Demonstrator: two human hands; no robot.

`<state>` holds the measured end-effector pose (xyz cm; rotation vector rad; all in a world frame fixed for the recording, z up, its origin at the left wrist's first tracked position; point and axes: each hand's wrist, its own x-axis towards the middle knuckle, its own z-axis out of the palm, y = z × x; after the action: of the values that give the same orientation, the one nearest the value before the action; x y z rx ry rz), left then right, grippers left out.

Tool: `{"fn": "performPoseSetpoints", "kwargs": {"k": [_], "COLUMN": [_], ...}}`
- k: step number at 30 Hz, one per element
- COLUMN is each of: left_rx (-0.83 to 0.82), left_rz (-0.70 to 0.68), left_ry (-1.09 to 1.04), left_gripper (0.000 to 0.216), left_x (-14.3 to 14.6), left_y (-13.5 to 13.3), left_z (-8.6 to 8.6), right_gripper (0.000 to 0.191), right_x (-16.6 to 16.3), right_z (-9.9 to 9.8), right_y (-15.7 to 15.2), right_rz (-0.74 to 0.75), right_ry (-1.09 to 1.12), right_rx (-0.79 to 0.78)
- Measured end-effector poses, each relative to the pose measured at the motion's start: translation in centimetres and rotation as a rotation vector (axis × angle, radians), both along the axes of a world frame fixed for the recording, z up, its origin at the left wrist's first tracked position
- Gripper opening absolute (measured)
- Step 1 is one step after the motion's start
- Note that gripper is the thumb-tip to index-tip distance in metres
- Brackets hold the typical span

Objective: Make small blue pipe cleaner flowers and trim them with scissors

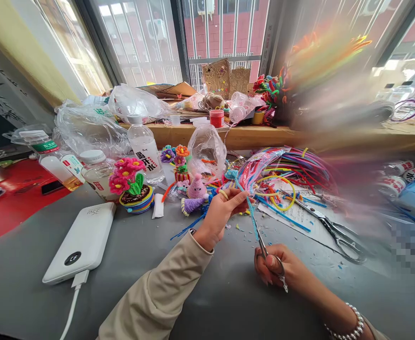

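Note:
My left hand (pixel 221 212) pinches a blue pipe cleaner (pixel 249 205) near its curled top end, over the grey table (pixel 228 293). My right hand (pixel 280 271) grips small metal scissors (pixel 264 248), fingers through the handles, with the blades pointing up at the lower part of the pipe cleaner. Small coloured trimmings (pixel 239 229) lie scattered on the table beneath.
A bundle of coloured pipe cleaners (pixel 285 170) and large scissors (pixel 338 231) lie to the right. Small pipe-cleaner flower pots (pixel 132 186), a purple figure (pixel 196 191), water bottles (pixel 145 148), plastic bags and a white power bank (pixel 81 241) stand at left. A cluttered window ledge (pixel 249 134) runs behind.

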<state>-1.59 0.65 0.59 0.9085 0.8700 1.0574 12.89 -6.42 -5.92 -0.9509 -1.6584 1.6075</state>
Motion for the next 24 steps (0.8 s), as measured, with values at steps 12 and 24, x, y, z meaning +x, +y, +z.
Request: {"fn": "performPoseSetpoints", "kwargs": {"k": [12, 24], "left_rx": [-0.009, 0.019], "left_rz": [-0.016, -0.25], "left_ry": [0.004, 0.121], "left_gripper": [0.021, 0.025], "left_x": [0.0, 0.0], "left_y": [-0.1, -0.1], "left_z": [0.4, 0.0], "right_gripper": [0.071, 0.072], "right_x": [0.0, 0.1], "right_z": [0.7, 1.6], "right_y": [-0.3, -0.7], "right_rz": [0.072, 0.113], "right_ry": [0.057, -0.096], "right_rx": [-0.077, 0.005]}}
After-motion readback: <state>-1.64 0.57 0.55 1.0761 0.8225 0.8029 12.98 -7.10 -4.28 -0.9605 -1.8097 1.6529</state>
